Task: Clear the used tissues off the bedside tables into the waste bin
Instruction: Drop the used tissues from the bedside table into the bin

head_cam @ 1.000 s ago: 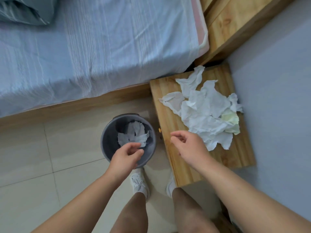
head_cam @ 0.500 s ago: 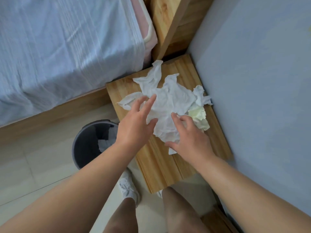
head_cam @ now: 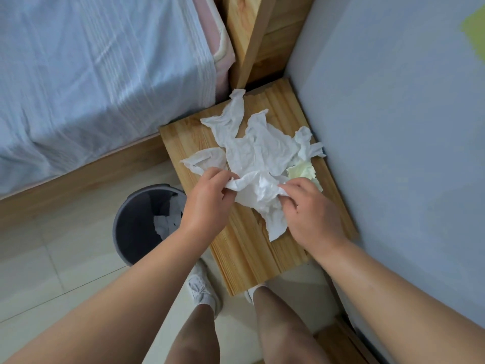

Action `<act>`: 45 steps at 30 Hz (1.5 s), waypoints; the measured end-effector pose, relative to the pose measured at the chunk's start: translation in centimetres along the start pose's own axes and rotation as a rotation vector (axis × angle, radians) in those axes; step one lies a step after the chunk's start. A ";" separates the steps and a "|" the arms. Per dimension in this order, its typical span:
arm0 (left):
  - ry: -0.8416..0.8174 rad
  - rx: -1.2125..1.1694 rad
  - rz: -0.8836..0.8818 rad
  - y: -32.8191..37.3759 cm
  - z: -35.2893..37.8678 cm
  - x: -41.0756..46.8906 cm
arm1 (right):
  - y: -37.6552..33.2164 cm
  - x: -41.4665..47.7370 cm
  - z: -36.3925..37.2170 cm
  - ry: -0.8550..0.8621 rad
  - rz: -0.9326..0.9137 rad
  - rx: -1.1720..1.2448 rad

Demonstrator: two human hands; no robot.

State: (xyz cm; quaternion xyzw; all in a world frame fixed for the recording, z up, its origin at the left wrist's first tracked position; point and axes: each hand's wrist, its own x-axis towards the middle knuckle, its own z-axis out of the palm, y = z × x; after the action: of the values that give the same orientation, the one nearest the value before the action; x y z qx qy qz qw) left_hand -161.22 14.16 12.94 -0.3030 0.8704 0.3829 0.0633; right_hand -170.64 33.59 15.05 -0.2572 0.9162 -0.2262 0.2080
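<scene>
on the wooden bench [head_cam: 244, 258], which stands between the bed [head_cam: 91, 74] on the left and the blue-grey wall [head_cam: 393, 127] on the right, lies one loose heap of crumpled white tissues [head_cam: 262, 151]. the heap covers the far and middle part of the bench top; its long axis runs near to far, leaning a little left at the far end, where one narrow strip points toward the corner by the wooden headboard [head_cam: 252, 35]. how many sheets make up the heap cannot be counted, as they overlap; one pale yellow tissue [head_cam: 304, 170] shows at the heap's right side, partly under the white ones.

both hands are at the near edge of the heap. the left hand [head_cam: 207, 206] has its fingers [head_cam: 223, 177] curled and pinching a twisted fold at the near left; the right hand [head_cam: 312, 216] has its fingers [head_cam: 288, 186] bent into the paper at the near right, grasping it. the bunched fold runs between the two hands, and a tail of tissue lies on the bench toward the near side.

one grey waste bin [head_cam: 123, 219] stands on the tiled floor [head_cam: 52, 271] just left of the bench, with tissue paper [head_cam: 164, 224] inside it, count unclear. two white shoes [head_cam: 202, 292] show on the floor at the bench's near end.
</scene>
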 end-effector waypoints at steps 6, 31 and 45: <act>0.023 -0.344 -0.185 0.9 -2.6 -3.1 | -1.6 -0.5 -2.9 0.135 0.083 0.172; 0.245 -0.534 -0.781 -24.9 -5.7 -15.3 | -17.2 -0.2 19.8 -0.523 0.277 0.262; -0.011 -0.511 -0.726 -22.1 -4.1 -14.0 | -15.1 -1.6 17.2 -0.572 0.329 0.250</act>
State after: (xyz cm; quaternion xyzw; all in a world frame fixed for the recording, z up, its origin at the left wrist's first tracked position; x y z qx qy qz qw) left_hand -136.63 6.43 6.68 -0.5930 0.5846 0.5402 0.1216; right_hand -155.16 17.61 9.35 -0.1317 0.8152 -0.2187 0.5198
